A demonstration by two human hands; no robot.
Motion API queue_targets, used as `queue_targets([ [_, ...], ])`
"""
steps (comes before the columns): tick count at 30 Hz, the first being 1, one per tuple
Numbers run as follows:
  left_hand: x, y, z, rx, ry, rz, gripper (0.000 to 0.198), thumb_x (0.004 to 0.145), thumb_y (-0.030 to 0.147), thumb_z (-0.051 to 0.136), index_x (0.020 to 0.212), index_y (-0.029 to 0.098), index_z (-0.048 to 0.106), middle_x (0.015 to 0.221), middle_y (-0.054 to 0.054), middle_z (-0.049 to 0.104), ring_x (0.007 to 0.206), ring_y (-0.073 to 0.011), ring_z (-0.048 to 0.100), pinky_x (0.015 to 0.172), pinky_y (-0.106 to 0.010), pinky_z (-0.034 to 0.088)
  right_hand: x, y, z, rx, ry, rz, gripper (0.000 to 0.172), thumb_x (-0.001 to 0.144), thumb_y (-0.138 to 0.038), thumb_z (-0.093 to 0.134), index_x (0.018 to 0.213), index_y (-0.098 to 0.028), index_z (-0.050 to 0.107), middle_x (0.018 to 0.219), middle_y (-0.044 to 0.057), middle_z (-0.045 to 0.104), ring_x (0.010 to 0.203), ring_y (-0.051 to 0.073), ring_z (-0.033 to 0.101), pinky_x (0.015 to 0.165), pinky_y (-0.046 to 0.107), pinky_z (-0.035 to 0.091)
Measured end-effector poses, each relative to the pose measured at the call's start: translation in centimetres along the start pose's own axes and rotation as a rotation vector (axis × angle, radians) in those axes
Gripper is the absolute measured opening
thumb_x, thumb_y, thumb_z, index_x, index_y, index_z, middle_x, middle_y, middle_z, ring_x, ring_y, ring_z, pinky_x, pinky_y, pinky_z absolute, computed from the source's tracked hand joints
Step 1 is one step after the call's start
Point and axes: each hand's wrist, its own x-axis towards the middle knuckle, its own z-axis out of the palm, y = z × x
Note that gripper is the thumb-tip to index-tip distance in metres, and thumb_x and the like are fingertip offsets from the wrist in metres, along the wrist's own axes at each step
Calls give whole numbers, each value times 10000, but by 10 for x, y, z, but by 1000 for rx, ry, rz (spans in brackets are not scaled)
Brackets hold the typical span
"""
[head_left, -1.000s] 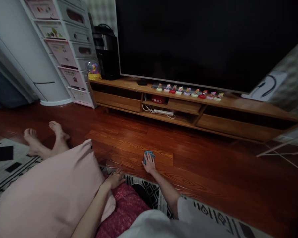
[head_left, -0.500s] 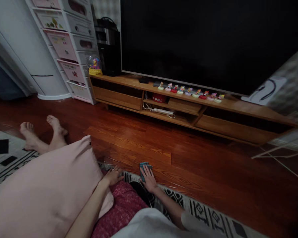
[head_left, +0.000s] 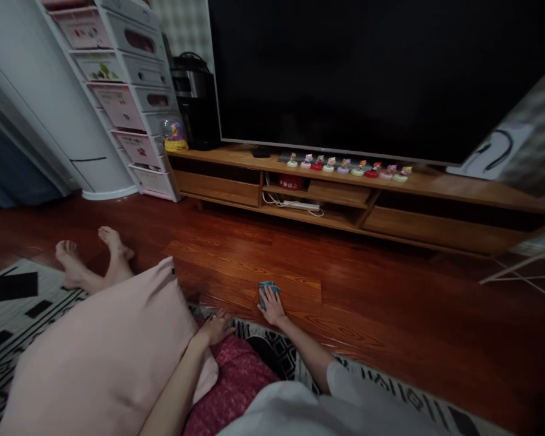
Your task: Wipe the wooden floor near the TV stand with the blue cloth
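On the wooden floor (head_left: 236, 266), near the rug's edge, lie blue cards or a small blue packet (head_left: 266, 284); which of these I cannot tell. My right hand (head_left: 270, 304) rests flat on top of it, fingers spread, hiding most of it. My left hand (head_left: 217, 327) lies palm down at my knee, over the dark red trousers (head_left: 238, 369), with its fingers apart and nothing in it. A pink pillow or cushion (head_left: 113, 345) is beside my left forearm.
Bare feet (head_left: 113, 242) stretch out beyond the pink cushion. A low wooden TV stand (head_left: 227, 158) carries a row of small figurines (head_left: 329, 165) and a large screen (head_left: 367, 79). White and pink drawers (head_left: 149, 72) stand at the left. A patterned rug (head_left: 404, 393) runs along the bottom.
My right hand and the blue item under it have moved slightly forward, away from the rug's edge. The whole view has shifted a little. My left hand remains at my knee.
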Motion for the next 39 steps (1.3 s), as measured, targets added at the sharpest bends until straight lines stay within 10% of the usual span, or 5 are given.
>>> queue_targets([
  [8, 5, -7, 8, -25, 6, 22, 585, 918, 453, 440, 1459, 233, 409, 1572, -84, 330, 1467, -271, 210, 1174, -471, 219, -79, 26, 38, -22, -78, -74, 641, 958, -478, 387, 1543, -323, 177, 1631, -3, 92, 1493, 201, 67, 1185, 431, 116],
  [19, 3, -5, 5, -7, 21, 7, 576, 924, 448, 450, 1469, 274, 387, 1581, -70, 312, 1440, -277, 287, 1161, -476, 247, 34, -1, -38, 11, -101, 139, 635, 989, -456, 298, 1556, -225, 129, 1633, 49, 33, 1494, 191, 23, 1178, 415, 88],
  [31, 4, -4, 6, -7, -3, 16, 611, 918, 423, 453, 1471, 172, 379, 1614, -124, 183, 1483, -271, 130, 1176, -479, 206, -55, 11, 33, -20, -55, -192, 630, 972, -490, 350, 1547, -303, 172, 1627, 16, 125, 1490, 207, 88, 1182, 430, 124],
  [39, 5, -9, 9, -50, 58, 34, 613, 911, 411, 478, 1486, 233, 364, 1629, -73, 139, 1469, -287, 190, 1170, -452, 244, 33, -12, -21, -8, -88, 10, 605, 981, -437, 352, 1542, -259, 211, 1628, 33, 109, 1490, 186, 80, 1178, 414, 134],
])
